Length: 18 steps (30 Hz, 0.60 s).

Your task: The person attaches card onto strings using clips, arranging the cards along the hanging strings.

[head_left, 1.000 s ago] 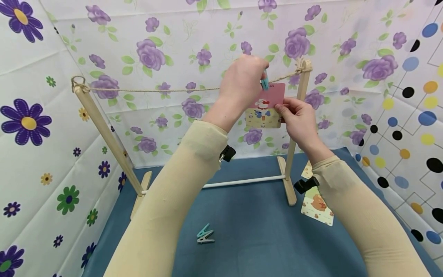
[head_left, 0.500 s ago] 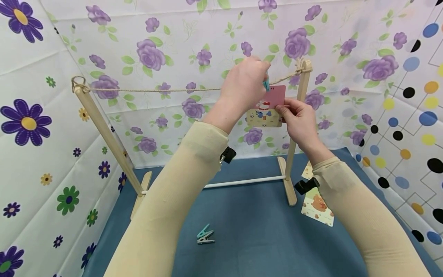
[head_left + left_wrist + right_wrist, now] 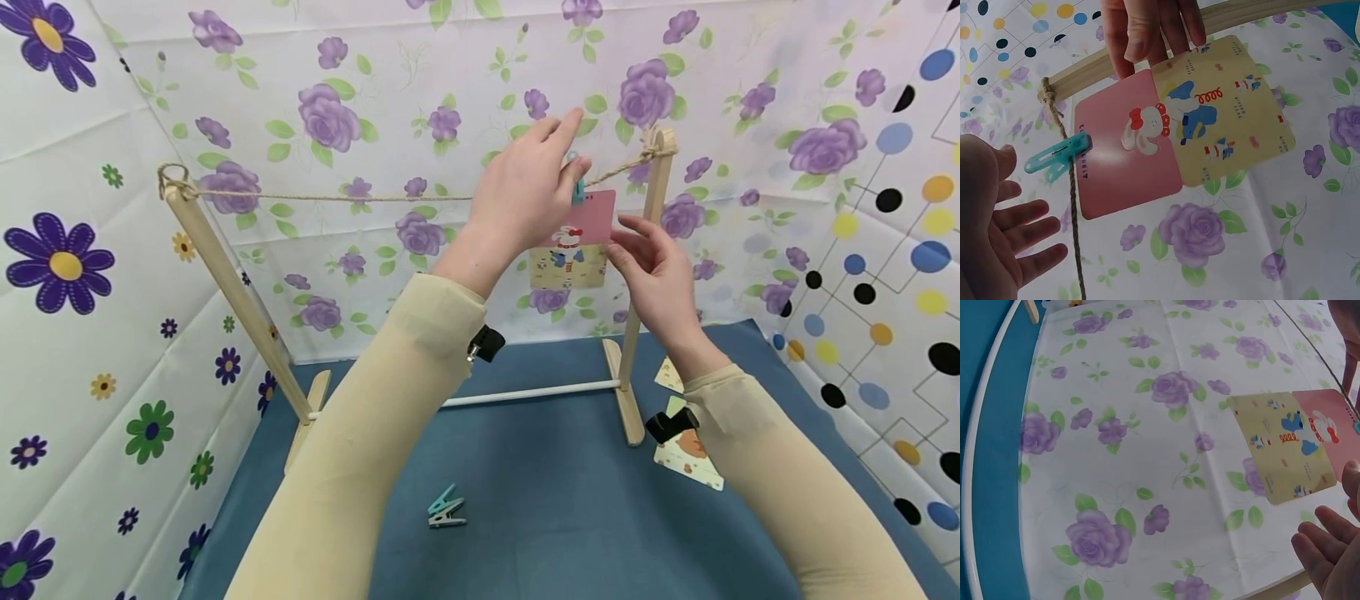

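Note:
A pink and yellow cartoon card (image 3: 573, 242) hangs from the twine (image 3: 337, 197) of a wooden rack, clipped by a teal peg (image 3: 577, 185). My left hand (image 3: 551, 158) is open just left of the peg, fingers spread, holding nothing. My right hand (image 3: 637, 246) is open with straight fingers at the card's right edge. In the left wrist view the peg (image 3: 1057, 160) grips the twine (image 3: 1074, 212) and the card (image 3: 1166, 131), my left hand (image 3: 1004, 231) is spread beside them, and the right hand's fingers (image 3: 1147, 28) hang at the card's top. The right wrist view shows the card (image 3: 1297, 440) and my right hand (image 3: 1329, 550).
The rack has a slanted left post (image 3: 225, 283), a right post (image 3: 645, 250) and a white rod (image 3: 525, 392). Two pegs (image 3: 446, 508) lie on the blue table (image 3: 562, 517). More cards (image 3: 686, 450) lie by the right post's foot. Flowered cloth walls close in on all sides.
My left hand has let go of the teal peg and spread its fingers. My right hand has released the card, which now hangs from the twine by the peg.

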### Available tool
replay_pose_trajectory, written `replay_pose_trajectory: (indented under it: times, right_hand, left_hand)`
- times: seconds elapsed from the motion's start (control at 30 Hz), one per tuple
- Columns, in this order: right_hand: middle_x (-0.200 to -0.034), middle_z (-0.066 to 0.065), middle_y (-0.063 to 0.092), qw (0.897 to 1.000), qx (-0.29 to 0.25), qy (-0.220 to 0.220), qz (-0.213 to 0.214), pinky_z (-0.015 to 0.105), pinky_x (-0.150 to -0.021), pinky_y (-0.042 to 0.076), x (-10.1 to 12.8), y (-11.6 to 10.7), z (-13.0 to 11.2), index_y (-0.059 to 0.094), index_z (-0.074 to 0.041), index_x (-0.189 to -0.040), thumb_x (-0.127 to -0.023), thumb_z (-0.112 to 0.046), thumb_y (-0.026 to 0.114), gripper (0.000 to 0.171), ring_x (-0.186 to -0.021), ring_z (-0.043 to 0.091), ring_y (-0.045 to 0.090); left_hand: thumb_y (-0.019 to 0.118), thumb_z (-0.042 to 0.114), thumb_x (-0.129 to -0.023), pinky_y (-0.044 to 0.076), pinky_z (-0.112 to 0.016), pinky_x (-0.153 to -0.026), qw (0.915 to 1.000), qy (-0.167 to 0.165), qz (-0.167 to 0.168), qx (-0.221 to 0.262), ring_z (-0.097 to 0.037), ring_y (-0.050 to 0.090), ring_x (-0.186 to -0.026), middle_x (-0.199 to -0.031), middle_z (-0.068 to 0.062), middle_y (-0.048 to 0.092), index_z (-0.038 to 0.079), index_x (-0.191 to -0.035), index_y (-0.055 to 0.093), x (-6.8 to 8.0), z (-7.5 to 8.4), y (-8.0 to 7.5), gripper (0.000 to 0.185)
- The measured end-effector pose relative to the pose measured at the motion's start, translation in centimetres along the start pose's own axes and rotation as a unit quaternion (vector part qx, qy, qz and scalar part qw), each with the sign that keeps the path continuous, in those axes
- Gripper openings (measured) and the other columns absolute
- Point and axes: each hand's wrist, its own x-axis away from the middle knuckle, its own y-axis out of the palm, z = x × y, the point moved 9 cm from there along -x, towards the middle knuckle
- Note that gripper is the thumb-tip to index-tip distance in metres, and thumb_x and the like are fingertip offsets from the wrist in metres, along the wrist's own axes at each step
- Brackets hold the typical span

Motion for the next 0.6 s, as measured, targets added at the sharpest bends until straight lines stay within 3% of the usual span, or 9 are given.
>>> replay_pose_trajectory:
  times: [0.27,0.5,0.6]
  right_hand:
    - [-0.143,0.012,0.068,1.0,0.004,0.004,0.003,0.03,-0.108,0.052,1.2,-0.3,0.1,0.061,-0.013,-0.151,-0.109,-0.025,0.066,0.044,-0.131,0.021,0.066]
    - [-0.141,0.01,0.069,1.0,0.003,-0.01,0.014,0.026,-0.104,0.053,1.6,-0.5,0.1,0.063,-0.011,-0.149,-0.109,-0.021,0.066,0.041,-0.125,0.016,0.069]
    - [-0.14,0.01,0.07,1.0,0.004,-0.016,0.02,0.024,-0.102,0.054,1.7,-0.6,0.0,0.065,-0.011,-0.147,-0.108,-0.021,0.067,0.039,-0.121,0.012,0.07]
  left_hand:
    - [0.038,0.048,-0.116,0.035,-0.035,-0.123,0.9997,0.001,0.024,-0.001,-0.018,0.042,-0.152,-0.171,-0.005,0.037,0.022,-0.172,0.028,0.5,-0.7,-0.1,0.062]
    - [0.035,0.051,-0.116,0.028,-0.038,-0.127,0.9996,-0.003,0.026,-0.009,-0.017,0.032,-0.158,-0.174,-0.005,0.031,0.024,-0.172,0.029,0.8,-1.0,0.1,0.062]
    - [0.036,0.051,-0.115,0.026,-0.038,-0.128,0.9995,-0.004,0.032,-0.007,-0.016,0.028,-0.16,-0.173,-0.005,0.034,0.019,-0.169,0.036,0.9,-1.2,0.1,0.062]
